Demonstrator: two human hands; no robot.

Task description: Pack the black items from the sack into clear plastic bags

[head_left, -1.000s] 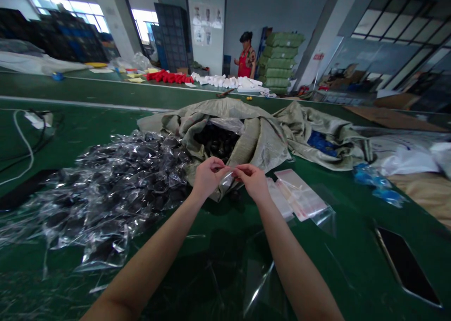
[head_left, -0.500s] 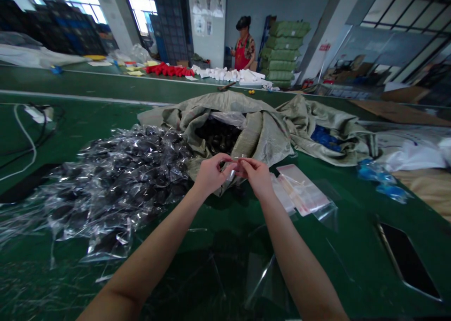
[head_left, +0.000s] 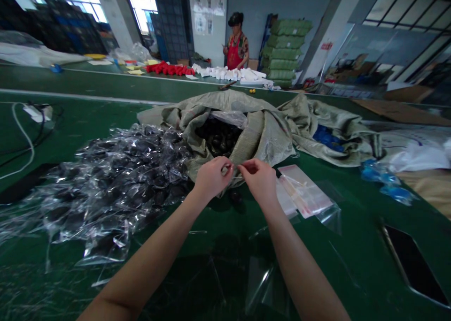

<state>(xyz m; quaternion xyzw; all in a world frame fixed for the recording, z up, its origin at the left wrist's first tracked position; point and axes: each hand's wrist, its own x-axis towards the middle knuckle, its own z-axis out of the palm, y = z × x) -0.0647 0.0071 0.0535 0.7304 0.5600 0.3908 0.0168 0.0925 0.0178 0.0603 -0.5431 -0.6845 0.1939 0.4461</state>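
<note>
In the middle of the head view, my left hand [head_left: 212,176] is closed in a pinch, with thin clear plastic, seemingly a bag, at its fingertips. Just to its right, my right hand [head_left: 260,179] pinches too, thumb against forefinger; whatever it grips is too thin to make out. A dark rounded piece [head_left: 236,197] shows below and between the hands. Beyond them a greenish woven sack [head_left: 262,135] lies with its mouth towards me, full of shiny black rounded pieces [head_left: 220,140]. A stack of flat clear bags [head_left: 305,189] lies right of my right hand.
A heap of bagged black pieces [head_left: 120,175] spreads over the green table [head_left: 218,246] on the left. At right are a phone [head_left: 416,262], blue bagged pieces [head_left: 396,192] and another sack [head_left: 327,119]. A person in a red apron [head_left: 235,53] stands across the table.
My hands have drawn slightly apart at the fingertips, and the dark piece below them shows more clearly. The person across the table has shifted a little left.
</note>
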